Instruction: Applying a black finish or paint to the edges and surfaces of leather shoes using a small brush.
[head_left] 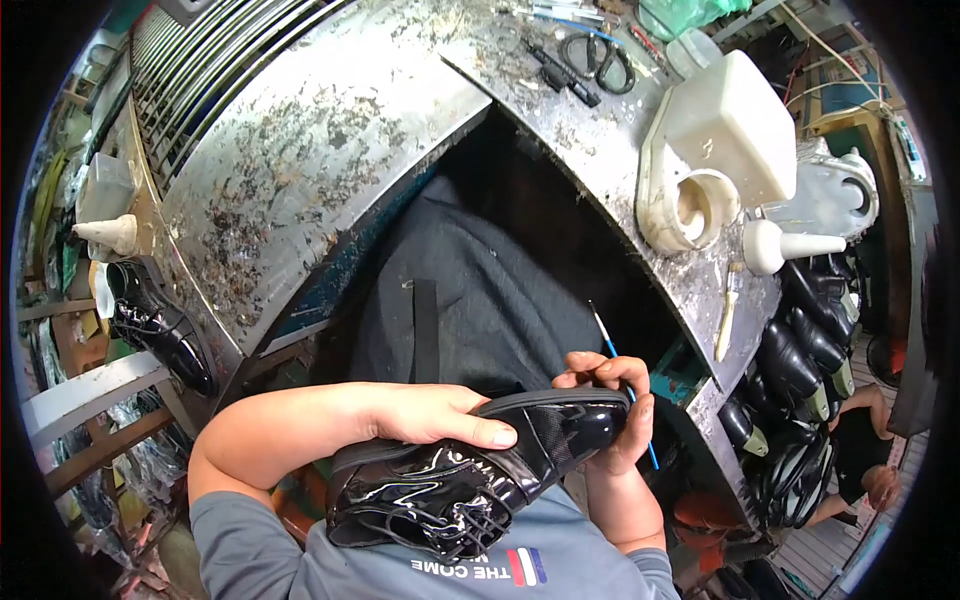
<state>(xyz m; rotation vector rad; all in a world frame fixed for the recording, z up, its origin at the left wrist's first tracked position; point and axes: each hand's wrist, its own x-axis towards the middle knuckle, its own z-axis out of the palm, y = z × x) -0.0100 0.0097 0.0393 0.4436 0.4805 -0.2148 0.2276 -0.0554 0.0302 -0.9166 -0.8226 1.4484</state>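
One glossy black lace-up shoe [510,465] is held on its side in front of the person's chest, its toe to the right and its laces toward the body. The left hand [445,422] has its grip closed on the middle of the shoe, thumb pressed over the upper near the sole edge. The right hand [634,432] curls around the toe, its bent fingers pinching a thin blue stick [606,335] with a dark tip. Behind the shoe, the grey shirt [370,565] bears pale printed lettering, upside down from this view, beside red, white and blue stripes [527,567]. A dark apron [470,290] covers the lap. Farther out, a stained metal table [320,150] carries scissors [590,60], a white tub [730,130], a nozzle bottle [770,247] and a flat brush [728,320]. More black shoes [800,350] are gathered beyond its right edge.
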